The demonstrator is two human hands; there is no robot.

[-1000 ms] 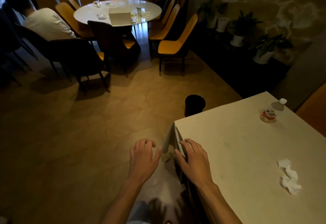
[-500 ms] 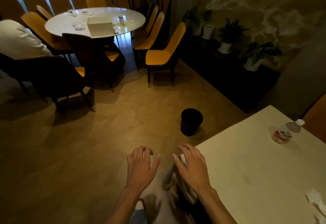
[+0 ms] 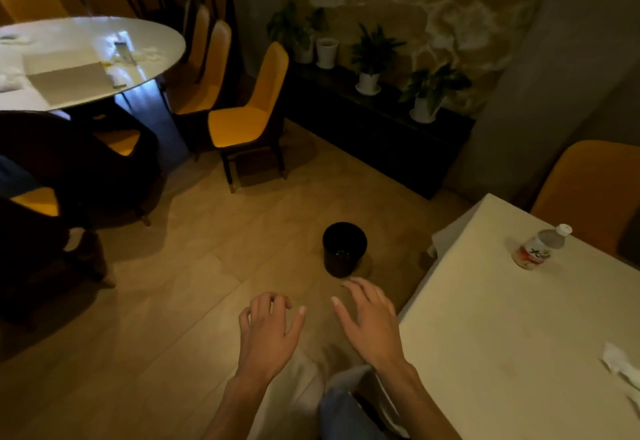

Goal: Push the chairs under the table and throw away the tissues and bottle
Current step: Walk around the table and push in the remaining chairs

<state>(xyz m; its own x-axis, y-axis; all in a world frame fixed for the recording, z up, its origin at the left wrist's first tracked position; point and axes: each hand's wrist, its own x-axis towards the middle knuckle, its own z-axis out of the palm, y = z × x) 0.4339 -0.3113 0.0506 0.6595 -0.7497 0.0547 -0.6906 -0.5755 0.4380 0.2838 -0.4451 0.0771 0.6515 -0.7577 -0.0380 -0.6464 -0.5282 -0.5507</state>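
Observation:
A white-clothed table [image 3: 502, 318] fills the lower right. On it a clear plastic bottle [image 3: 538, 247] with a white cap and red label stands near the far edge, and crumpled white tissues [image 3: 621, 368] lie at the right edge of view. An orange chair [image 3: 588, 190] stands behind the table's far side. A black bin [image 3: 344, 249] sits on the floor just left of the table. My left hand [image 3: 268, 334] and my right hand [image 3: 372, 323] hover empty over the floor near the table's left edge, fingers loosely spread.
A round white table [image 3: 149, 41] with a box and litter stands at the back left, ringed by orange chairs [image 3: 249, 117] and dark chairs [image 3: 86, 162]. Potted plants [image 3: 370, 58] line a dark sideboard along the right wall. Tan floor lies between.
The view has swung right and forward. My right hand has come off the table's corner, and both hands now hover over the floor nearer the bin.

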